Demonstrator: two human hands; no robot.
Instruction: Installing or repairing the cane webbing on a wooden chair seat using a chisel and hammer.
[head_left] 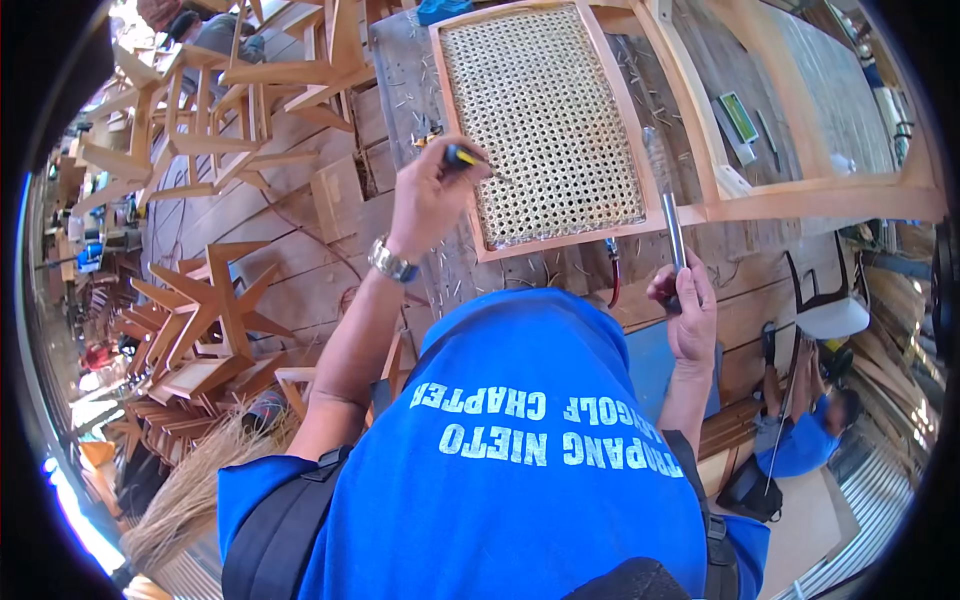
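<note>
The cane panel [545, 120], hexagonal weave in a pale wooden frame, lies flat on the workbench [400, 60] just ahead of the person's torso. The left hand [432, 190] is curled around the black-and-yellow handle of a screwdriver-like tool [462, 157], its thin shaft slanting over the weave near the left rail; whether the tip touches the cane cannot be told. The right hand [690, 310] grips a bright metal bar [674, 235] near its lower end, upper end free, beside the panel's right rail.

To work well here, I would keep the tool's shaft low and controlled, and lean on the wooden rail rather than the open weave, since the cane likely tears under a hard point. With 2 hands occupied, nothing steadies the panel, so bracing it with a forearm seems wise.

Pale slivers litter the bench around the frame, too small to identify, and could mark the underside. A red hose [614, 280] with a metal fitting sits at the near edge and may snag a sleeve. At right, a larger curved wooden frame [820, 198] crowds the bar's swing; a green box [740, 118] lies within it. Unfinished wooden frames [215, 310] stack at left, and 1 person in blue [808, 440] sits at right.
</note>
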